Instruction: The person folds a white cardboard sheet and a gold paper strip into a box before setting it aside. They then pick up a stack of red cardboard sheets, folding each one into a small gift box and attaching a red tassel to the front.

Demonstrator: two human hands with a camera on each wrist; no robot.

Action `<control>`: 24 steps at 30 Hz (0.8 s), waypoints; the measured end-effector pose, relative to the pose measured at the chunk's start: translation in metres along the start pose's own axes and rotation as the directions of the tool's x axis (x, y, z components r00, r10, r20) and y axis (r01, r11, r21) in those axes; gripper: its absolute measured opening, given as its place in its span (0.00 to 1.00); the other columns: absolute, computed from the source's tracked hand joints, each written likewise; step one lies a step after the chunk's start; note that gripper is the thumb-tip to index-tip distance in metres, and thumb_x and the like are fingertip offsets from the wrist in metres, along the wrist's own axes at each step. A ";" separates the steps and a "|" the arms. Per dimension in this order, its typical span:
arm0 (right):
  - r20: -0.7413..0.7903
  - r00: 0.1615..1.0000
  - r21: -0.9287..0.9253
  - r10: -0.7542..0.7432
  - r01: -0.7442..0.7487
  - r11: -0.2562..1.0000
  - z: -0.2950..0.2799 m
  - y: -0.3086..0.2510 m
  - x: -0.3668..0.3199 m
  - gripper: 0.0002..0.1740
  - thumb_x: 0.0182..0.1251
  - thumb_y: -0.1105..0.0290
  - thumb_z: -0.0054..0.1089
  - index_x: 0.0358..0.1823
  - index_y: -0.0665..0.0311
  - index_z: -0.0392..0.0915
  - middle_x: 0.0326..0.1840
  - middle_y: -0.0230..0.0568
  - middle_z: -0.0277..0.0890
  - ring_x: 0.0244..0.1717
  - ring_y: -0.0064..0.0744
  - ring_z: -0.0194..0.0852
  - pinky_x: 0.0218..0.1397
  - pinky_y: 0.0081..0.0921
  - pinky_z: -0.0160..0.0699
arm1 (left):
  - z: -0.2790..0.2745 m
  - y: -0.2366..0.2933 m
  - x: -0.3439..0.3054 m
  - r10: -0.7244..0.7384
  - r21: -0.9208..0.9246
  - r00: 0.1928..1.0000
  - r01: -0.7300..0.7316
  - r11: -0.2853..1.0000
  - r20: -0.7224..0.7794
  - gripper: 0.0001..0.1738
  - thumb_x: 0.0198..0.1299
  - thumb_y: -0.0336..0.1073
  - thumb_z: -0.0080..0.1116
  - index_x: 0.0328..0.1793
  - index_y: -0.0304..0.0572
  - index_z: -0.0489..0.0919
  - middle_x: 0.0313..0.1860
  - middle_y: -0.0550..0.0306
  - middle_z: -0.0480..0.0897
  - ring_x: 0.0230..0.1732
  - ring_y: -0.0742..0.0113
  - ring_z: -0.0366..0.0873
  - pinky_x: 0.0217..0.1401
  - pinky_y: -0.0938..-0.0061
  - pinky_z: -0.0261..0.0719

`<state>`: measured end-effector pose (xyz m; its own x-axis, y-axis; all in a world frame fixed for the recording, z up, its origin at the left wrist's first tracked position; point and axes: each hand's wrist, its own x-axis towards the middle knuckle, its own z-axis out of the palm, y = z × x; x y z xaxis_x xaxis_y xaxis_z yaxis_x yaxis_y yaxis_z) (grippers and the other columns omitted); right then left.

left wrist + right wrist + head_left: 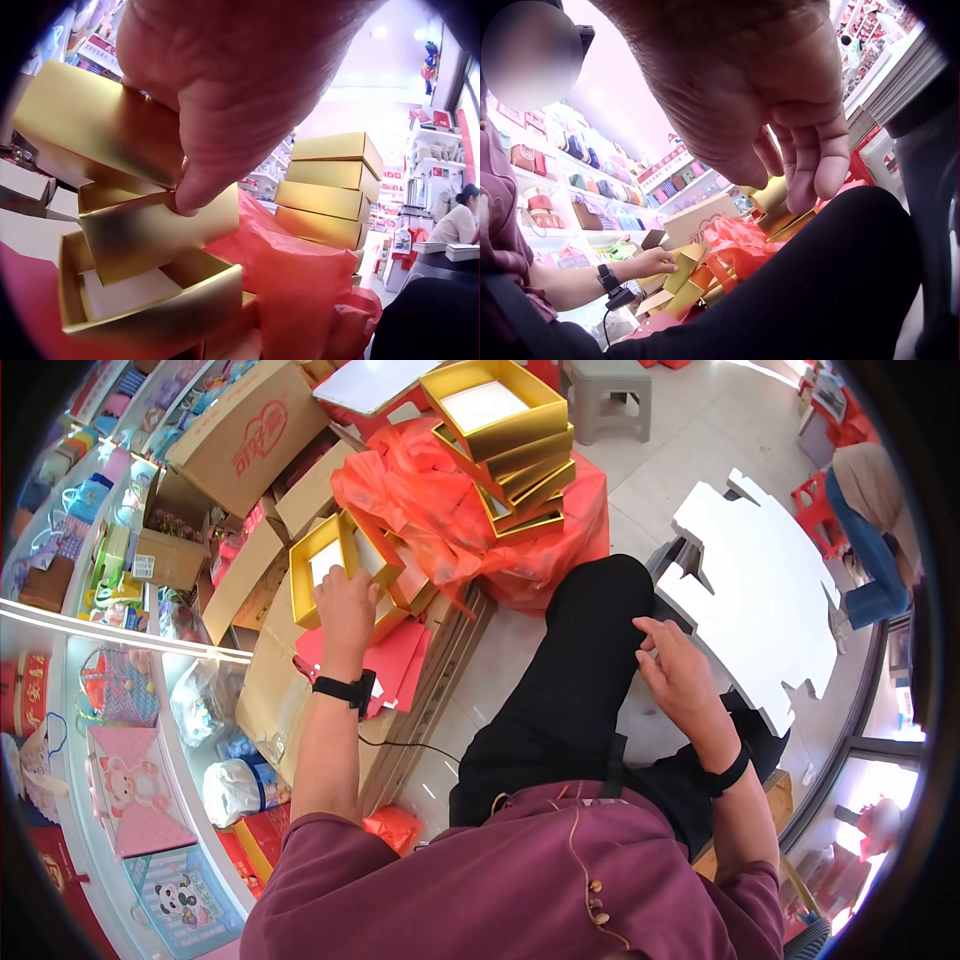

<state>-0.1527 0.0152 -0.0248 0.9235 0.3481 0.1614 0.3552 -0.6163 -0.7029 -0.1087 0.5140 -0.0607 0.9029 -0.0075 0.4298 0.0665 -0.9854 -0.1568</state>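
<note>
My left hand (345,608) pinches the wall of an open gold box (302,582), its white inner base showing. In the left wrist view this box (90,116) tilts over another gold box (161,232), and the thumb lies at that second box's upper edge. A lower gold box (161,315) with a white base sits beneath them. My right hand (682,672) is by the knee, fingers loosely bent and holding nothing. Red sheets (400,665) lie beside the boxes, near the left wrist.
A stack of gold boxes (500,425) stands on red plastic bagging (400,475) ahead. White notched boards (750,590) are piled at my right. Cardboard cartons (245,435) and shelves of goods line the left. A grey stool (610,395) stands farther off. Another person sits at right.
</note>
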 end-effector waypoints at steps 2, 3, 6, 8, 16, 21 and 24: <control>-0.002 1.000 0.005 0.026 -0.026 1.000 -0.002 0.001 -0.001 0.23 0.72 0.76 0.63 0.67 0.62 0.76 0.45 0.47 0.77 0.41 0.52 0.84 0.42 0.41 0.83 | 0.004 0.005 0.006 0.031 -0.026 1.000 -0.030 0.999 0.001 0.10 0.60 0.40 0.73 0.45 0.50 0.85 0.42 0.51 0.77 0.49 0.49 0.78 0.54 0.53 0.71; 0.002 0.999 0.009 0.038 -0.038 0.999 -0.002 0.001 -0.002 0.23 0.72 0.76 0.63 0.67 0.62 0.76 0.45 0.47 0.77 0.41 0.52 0.84 0.42 0.41 0.83 | 0.006 0.008 0.008 0.043 -0.042 0.999 -0.043 0.998 -0.002 0.12 0.61 0.39 0.73 0.49 0.50 0.84 0.43 0.51 0.77 0.49 0.49 0.79 0.55 0.53 0.71; -0.002 0.999 0.017 0.038 -0.038 0.999 -0.004 0.005 -0.003 0.23 0.72 0.77 0.62 0.67 0.62 0.76 0.45 0.47 0.77 0.40 0.52 0.84 0.42 0.41 0.83 | 0.009 0.010 0.018 0.053 -0.116 0.999 -0.054 0.992 -0.010 0.20 0.61 0.37 0.73 0.60 0.50 0.82 0.45 0.50 0.79 0.51 0.49 0.80 0.58 0.53 0.72; 0.000 0.999 0.027 0.042 -0.042 0.999 -0.004 0.008 -0.005 0.23 0.72 0.77 0.62 0.67 0.62 0.76 0.44 0.47 0.77 0.40 0.52 0.83 0.42 0.40 0.82 | 0.007 0.007 0.021 0.049 -0.165 0.999 -0.046 0.985 0.012 0.26 0.63 0.37 0.72 0.68 0.49 0.80 0.48 0.48 0.81 0.52 0.48 0.80 0.61 0.53 0.73; 0.010 0.999 0.048 0.050 -0.050 0.998 0.002 0.011 -0.004 0.22 0.72 0.78 0.62 0.67 0.62 0.76 0.43 0.46 0.76 0.40 0.51 0.82 0.43 0.39 0.81 | -0.001 0.005 0.028 0.003 -0.286 0.995 -0.030 0.958 -0.095 0.32 0.68 0.40 0.70 0.75 0.40 0.75 0.57 0.43 0.83 0.59 0.43 0.79 0.65 0.52 0.74; 0.021 0.998 0.046 0.062 -0.063 0.997 0.001 0.010 -0.005 0.22 0.73 0.78 0.61 0.67 0.63 0.76 0.43 0.46 0.76 0.39 0.50 0.81 0.43 0.38 0.80 | -0.003 -0.014 0.017 -0.055 -0.304 0.969 -0.022 0.952 -0.243 0.26 0.72 0.42 0.66 0.71 0.36 0.77 0.58 0.41 0.82 0.62 0.42 0.78 0.67 0.51 0.74; 0.021 0.998 0.043 0.061 -0.062 0.997 0.001 0.010 -0.005 0.22 0.72 0.78 0.61 0.67 0.63 0.76 0.43 0.45 0.76 0.38 0.49 0.80 0.42 0.37 0.79 | -0.012 -0.024 0.001 -0.242 -0.428 0.944 0.128 0.895 -0.223 0.20 0.76 0.41 0.59 0.63 0.32 0.78 0.57 0.40 0.82 0.61 0.45 0.79 0.65 0.53 0.76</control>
<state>-0.1539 0.0087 -0.0334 0.9400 0.3250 0.1035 0.2909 -0.6058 -0.7405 -0.1143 0.5353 -0.0453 0.7421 0.1932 0.6418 -0.0066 -0.9554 0.2953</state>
